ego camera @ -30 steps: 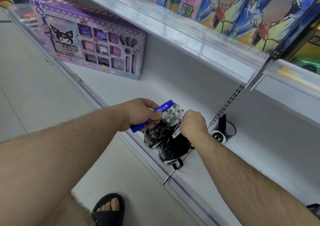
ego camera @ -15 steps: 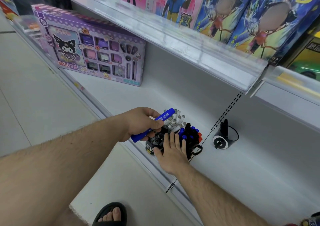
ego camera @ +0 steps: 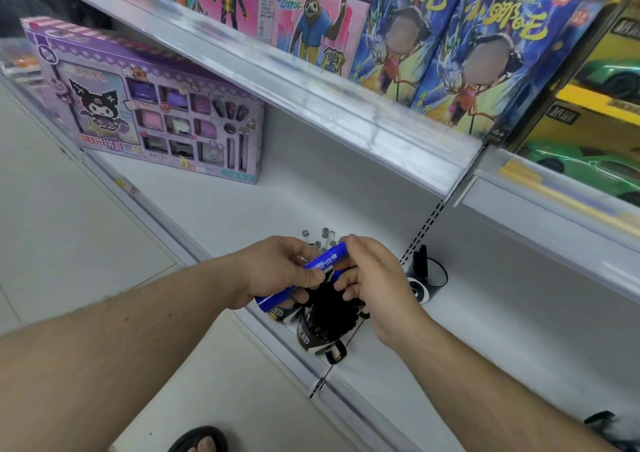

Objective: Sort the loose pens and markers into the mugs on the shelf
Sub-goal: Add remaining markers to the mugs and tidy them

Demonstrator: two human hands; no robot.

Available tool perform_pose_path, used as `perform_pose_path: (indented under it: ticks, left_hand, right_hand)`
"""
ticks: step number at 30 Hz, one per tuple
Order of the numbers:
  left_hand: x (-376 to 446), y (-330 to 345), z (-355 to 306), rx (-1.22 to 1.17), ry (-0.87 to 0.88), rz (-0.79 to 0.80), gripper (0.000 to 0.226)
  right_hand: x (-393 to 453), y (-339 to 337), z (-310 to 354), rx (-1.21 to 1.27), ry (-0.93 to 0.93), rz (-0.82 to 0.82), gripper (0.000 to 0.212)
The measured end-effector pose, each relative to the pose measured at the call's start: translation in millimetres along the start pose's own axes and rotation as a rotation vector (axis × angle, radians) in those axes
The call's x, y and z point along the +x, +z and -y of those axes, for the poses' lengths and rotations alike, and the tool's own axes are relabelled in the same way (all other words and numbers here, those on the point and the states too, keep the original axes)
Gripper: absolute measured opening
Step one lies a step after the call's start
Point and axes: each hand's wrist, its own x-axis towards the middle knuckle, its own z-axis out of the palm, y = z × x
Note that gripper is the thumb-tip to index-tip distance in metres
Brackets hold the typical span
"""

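Left hand (ego camera: pixel 277 271): fingers curled round the middle of the marker (ego camera: pixel 304 275), holding it above the mugs.
Marker: blue, slanted, low end toward the person, upper end by the right fingertips. Looks light and rigid; the smooth barrel could slip, so a grip at mid-barrel seems best, leaving one end free to go down into a mug.
Pens (ego camera: pixel 320 237): grey-capped, standing upright in the far mug, just behind the hands; thin and light, probably easy to knock askew.
Mugs (ego camera: pixel 306 335): dark, at the shelf (ego camera: pixel 467 330) front edge; the near one packed with black markers, so room looks tight.
Right hand (ego camera: pixel 375 278): fingers half curled, tips at the marker's upper end; whether they pinch it or only touch is unclear.
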Motion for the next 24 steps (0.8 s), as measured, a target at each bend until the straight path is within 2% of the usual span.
perform_pose_path:
  ticks: [6, 8, 10, 12, 15, 17, 20, 22, 24]
  left_hand:
    - [-1.6, 17.8, -9.4, -0.065, -0.05, 0.158, 0.02]
    - [0.3, 24.7, -11.0, -0.119, -0.045, 0.141, 0.013]
    - [5.0, 30.6, -13.8, -0.347, -0.032, 0.032, 0.007]
    - [9.5, 35.9, -18.8, -0.591, -0.021, -0.047, 0.012]
    - [11.5, 47.0, -24.4, -0.785, -0.027, -0.053, 0.03]
    - [13.9, 53.4, -26.0, -0.846, -0.045, -0.046, 0.032]
    - [17.1, 54.5, -26.1, -0.665, -0.077, -0.095, 0.018]
    - [17.2, 46.8, -23.0, -0.404, -0.099, -0.232, 0.033]
    - [16.2, 39.0, -20.5, -0.265, -0.099, -0.32, 0.047]
  right_hand:
    - [-3.9, -14.8, 6.5, -0.07, -0.015, -0.064, 0.011]
    - [-7.7, -19.7, 8.9, -0.055, -0.013, -0.045, 0.014]
    - [-11.8, -24.9, 8.5, -0.024, 0.013, -0.083, 0.012]
    - [-17.0, -31.7, 6.4, -0.037, 0.058, -0.12, 0.01]
    - [-24.9, -36.1, 0.4, -0.044, 0.11, -0.074, 0.009]
    - [-26.3, -35.4, -0.6, 0.038, 0.084, -0.078, 0.003]
    - [-12.9, -47.1, 2.7, 0.072, -0.006, -0.244, 0.015]
    - [4.7, -66.6, 3.0, -0.068, -0.086, -0.389, 0.02]
    - [21.8, -87.8, -1.6, -0.284, -0.177, -0.461, 0.019]
